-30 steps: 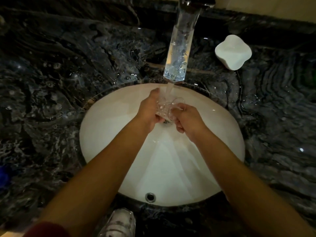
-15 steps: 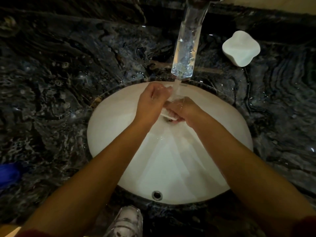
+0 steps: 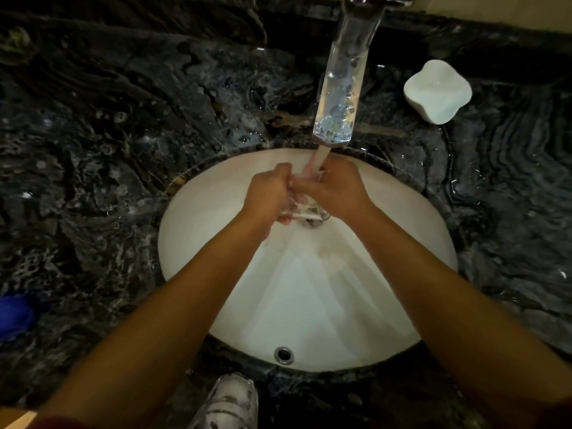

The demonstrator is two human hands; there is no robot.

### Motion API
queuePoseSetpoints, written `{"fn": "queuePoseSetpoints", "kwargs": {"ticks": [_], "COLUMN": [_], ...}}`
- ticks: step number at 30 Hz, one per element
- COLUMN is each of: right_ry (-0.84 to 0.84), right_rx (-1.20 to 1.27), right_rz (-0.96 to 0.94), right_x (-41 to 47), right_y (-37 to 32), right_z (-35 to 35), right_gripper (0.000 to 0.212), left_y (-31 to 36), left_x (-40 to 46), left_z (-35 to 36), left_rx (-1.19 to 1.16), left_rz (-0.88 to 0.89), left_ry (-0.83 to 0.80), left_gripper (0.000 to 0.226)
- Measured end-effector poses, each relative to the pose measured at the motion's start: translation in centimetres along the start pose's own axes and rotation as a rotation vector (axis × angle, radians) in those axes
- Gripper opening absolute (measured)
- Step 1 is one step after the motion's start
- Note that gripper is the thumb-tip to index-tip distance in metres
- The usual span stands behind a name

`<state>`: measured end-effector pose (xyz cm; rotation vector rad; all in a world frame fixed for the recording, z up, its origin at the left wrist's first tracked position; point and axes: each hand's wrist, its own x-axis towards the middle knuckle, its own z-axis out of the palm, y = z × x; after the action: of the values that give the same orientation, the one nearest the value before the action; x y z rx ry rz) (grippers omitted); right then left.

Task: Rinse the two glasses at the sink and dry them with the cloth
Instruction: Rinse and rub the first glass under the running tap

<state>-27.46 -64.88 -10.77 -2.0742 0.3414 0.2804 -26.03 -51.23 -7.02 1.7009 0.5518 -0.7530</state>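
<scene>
Glass (image 3: 298, 205): held over the middle of the white sink (image 3: 198, 243), under the stream from the clear tap (image 3: 339, 97).
Left hand (image 3: 267, 195): fingers curled round the glass's left side.
Right hand (image 3: 339, 188): fingers wrapped on its right side.
Room: open basin toward the near rim.
Surface (image 3: 108, 150): dark wet marble; white dish (image 3: 438, 91) right of the tap, blue cloth (image 3: 14, 314) at the left edge.
</scene>
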Motion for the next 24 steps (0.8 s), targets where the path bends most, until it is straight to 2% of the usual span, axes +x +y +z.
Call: {"fn": "queuePoseSetpoints", "kwargs": {"ticks": [3, 5, 6, 8, 10, 12, 15, 17, 21, 24], "right_ry": [-0.063, -0.165, -0.222, -0.398, -0.564, -0.669, -0.644, -0.526, -0.191, -0.185], "right_rx": [0.098, 0.329, 0.454, 0.628, 0.639, 0.628, 0.502, 0.464, 0.749, 0.784], "right_rz": [0.344, 0.559, 0.609, 0.618, 0.589, 0.581, 0.553, 0.472, 0.446, 0.422], "right_x": [0.1, -1.0, -1.6, -2.5, -3.0, -3.2, -3.5, -3.8, -4.8, -5.7], "right_y": [-0.5, -0.8, -0.7, -0.2, -0.2, -0.1, 0.4, 0.7, -0.1, -1.1], "right_z": [0.1, 0.5, 0.5, 0.4, 0.0, -0.8, -2.1, -2.8, -3.1, -2.0], "right_gripper": [0.032, 0.025, 0.027, 0.036, 0.044, 0.04, 0.02, 0.013, 0.023, 0.036], "left_y": [0.2, 0.4, 0.4, 0.5, 0.3, -0.2, -0.8, -1.1, -0.8, -0.3], "left_x": [0.3, 0.4, 0.3, -0.3, -0.8, -0.9, -0.2, 0.2, 0.3, -0.2], "left_z": [0.4, 0.4, 0.3, 0.1, -0.1, -0.4, -0.9, -1.4, -1.3, -0.8], "left_rx": [0.009, 0.114, 0.163, 0.215, 0.212, 0.21, 0.218, 0.193, 0.16, 0.159], "left_rz": [0.219, 0.363, 0.432, 0.558, 0.64, 0.676, 0.599, 0.497, 0.369, 0.373], "left_ry": [0.138, 0.183, 0.193, 0.186, 0.135, 0.104, 0.142, 0.163, 0.189, 0.207], "left_gripper": [0.028, 0.027, 0.027, 0.026, 0.03, 0.032, 0.027, 0.022, 0.024, 0.029]}}
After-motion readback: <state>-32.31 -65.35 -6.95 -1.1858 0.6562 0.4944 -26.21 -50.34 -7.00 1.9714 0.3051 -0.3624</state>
